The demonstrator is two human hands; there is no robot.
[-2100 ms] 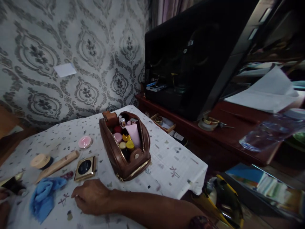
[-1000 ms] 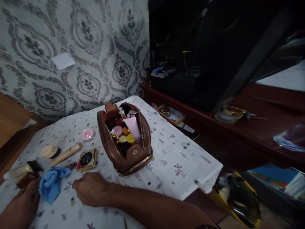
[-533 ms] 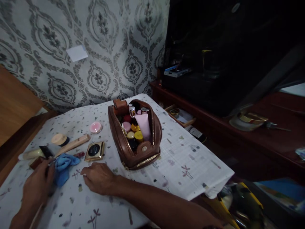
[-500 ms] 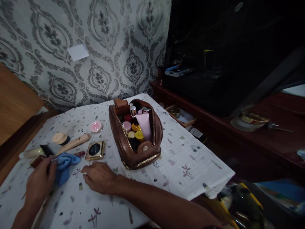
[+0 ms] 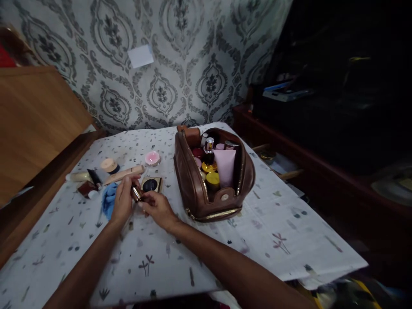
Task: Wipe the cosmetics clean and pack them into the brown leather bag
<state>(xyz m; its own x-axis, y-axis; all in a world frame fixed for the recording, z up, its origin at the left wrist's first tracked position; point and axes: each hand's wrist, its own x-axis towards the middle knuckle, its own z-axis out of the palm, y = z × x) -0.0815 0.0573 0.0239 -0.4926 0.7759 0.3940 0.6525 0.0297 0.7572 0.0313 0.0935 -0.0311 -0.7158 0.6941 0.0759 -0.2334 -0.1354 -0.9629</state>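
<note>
My left hand (image 5: 121, 201) and my right hand (image 5: 157, 209) meet over the table, both pinched on a small dark tube with a gold band (image 5: 137, 193). Just behind them lies a gold square compact (image 5: 151, 185). A blue cloth (image 5: 108, 201) lies under my left hand. To the right stands an open brown leather pouch (image 5: 196, 189) packed with a pink tube (image 5: 225, 166), yellow-capped jars and small bottles.
On the floral tablecloth (image 5: 244, 231) lie a pink round pot (image 5: 152, 158), a beige stick (image 5: 123, 174), a round beige lid (image 5: 109, 165) and several small cosmetics at the left. A wooden board (image 5: 32, 124) stands left; a dark red cabinet (image 5: 322, 171) runs along the right.
The view has swung left. My left hand came in from the left edge past the blue cloth. Both hands now grip a small tube above the table; before, my right hand rested flat.
</note>
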